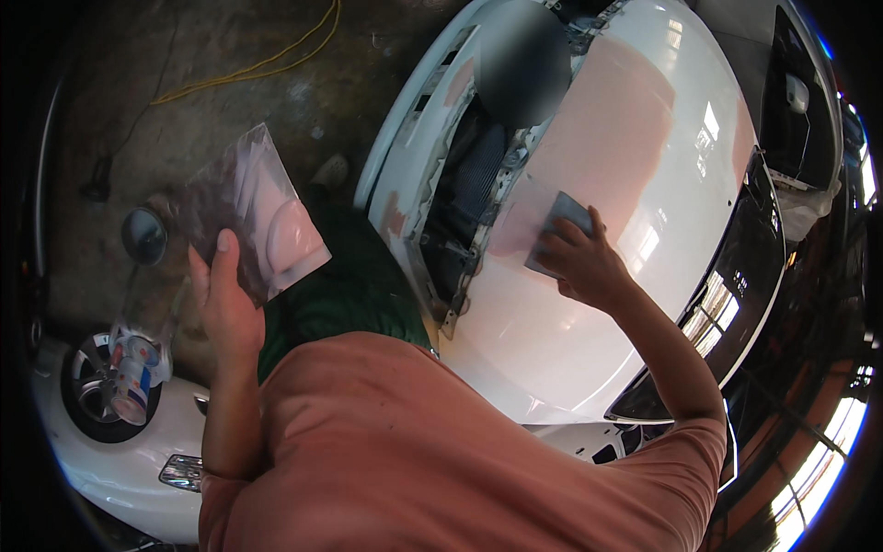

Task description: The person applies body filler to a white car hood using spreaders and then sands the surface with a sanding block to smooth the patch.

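My left hand [228, 299] is closed on the edge of a flat mixing board [241, 189] smeared with pink body filler [287, 237], held up at the left. At the right, my right hand [589, 255] grips a dark grey rectangular spreader [571, 212], its flat face over the white car hood [515, 354]. A wide pink filler patch [612, 120] covers the middle of the hood, and the spreader lies at its near left edge. My right fingers hide part of the spreader.
The open front of the car [469, 175] shows bare metal edges left of the hood. A yellow cord [267, 66] lies on the concrete floor. A second white car [138, 478], with cans [131, 382] by its wheel, stands lower left. A dark round object [145, 235] is nearby.
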`<state>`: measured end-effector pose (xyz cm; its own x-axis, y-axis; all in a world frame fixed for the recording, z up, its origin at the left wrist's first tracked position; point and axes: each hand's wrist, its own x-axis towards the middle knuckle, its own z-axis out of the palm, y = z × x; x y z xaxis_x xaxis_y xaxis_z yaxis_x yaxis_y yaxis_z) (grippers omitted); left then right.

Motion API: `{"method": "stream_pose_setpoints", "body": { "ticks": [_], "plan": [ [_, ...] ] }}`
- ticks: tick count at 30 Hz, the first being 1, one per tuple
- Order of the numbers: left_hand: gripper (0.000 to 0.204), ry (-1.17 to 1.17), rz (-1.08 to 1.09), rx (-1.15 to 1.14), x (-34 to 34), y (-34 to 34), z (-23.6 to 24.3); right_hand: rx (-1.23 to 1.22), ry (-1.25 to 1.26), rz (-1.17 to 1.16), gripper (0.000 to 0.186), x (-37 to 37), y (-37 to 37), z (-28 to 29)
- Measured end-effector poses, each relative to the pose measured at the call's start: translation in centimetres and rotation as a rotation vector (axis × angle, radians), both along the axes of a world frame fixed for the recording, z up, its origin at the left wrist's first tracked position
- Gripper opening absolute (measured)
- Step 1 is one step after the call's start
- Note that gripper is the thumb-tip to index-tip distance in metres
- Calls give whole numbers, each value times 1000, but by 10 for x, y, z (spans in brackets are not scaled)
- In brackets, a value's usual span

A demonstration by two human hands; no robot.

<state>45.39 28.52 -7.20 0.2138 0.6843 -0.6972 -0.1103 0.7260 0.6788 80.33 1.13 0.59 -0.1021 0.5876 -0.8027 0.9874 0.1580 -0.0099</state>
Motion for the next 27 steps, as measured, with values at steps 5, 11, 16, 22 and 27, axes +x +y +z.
{"method": "stream_pose_setpoints", "body": {
  "ticks": [5, 11, 16, 22, 27],
  "plan": [
    [59, -24, -4, -243, 20, -1, 4, 118, 21, -50, 44, -7, 1, -1],
    [40, -287, -304, -186, 46, -16, -15, 151, -28, -93, 47, 0, -29, -9],
    [37, -343, -446, -338, 76, -32, -25, 72, -36, -217, 51, 15, -77, 33],
    [34, -450, -445, -356, 122, -68, -24, 268, -43, -556, 62, -28, -22, 72],
    [35, -438, -441, -81, 153, -90, 9, 527, 94, -713, 70, -77, 30, 83]
  ]
}}
